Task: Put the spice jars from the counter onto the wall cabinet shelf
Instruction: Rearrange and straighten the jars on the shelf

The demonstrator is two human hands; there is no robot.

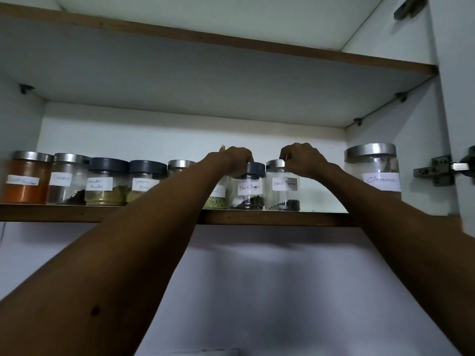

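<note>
Both arms reach up to the wall cabinet's shelf point(257, 218), and each hand is on a jar, so the step in hand looks like setting down a pair of spice jars. The left grip point(237, 160) is clamped from above on the lid of the dark-lidded Black Pepper jar point(248, 187), fingers curled over the lid's rim. The right grip point(305, 159) is clamped the same way on the lid of the steel-lidded Black Pepper jar point(282, 187). Both jars stand upright with their bases apparently down on the shelf, close to its front edge and right of its middle. They are just beside each other; whether the glass touches I cannot tell. To their left a row of labelled jars point(108, 182) runs to the shelf's left end, the nearest one, with green contents point(216, 200), partly hidden behind the left forearm. A larger Cinnamon jar point(372, 173) stands near the right end, apart from the steel-lidded jar, with bare shelf between. As I judge it, placement of these two is nearly finished. The next move calls for loosening both grips without tipping or nudging the jars, perhaps after sliding them back from the front edge, then lifting the hands straight up off the lids and drawing the arms out under the upper shelf. The tabletop is out of view, so I cannot tell whether more jars wait there.
</note>
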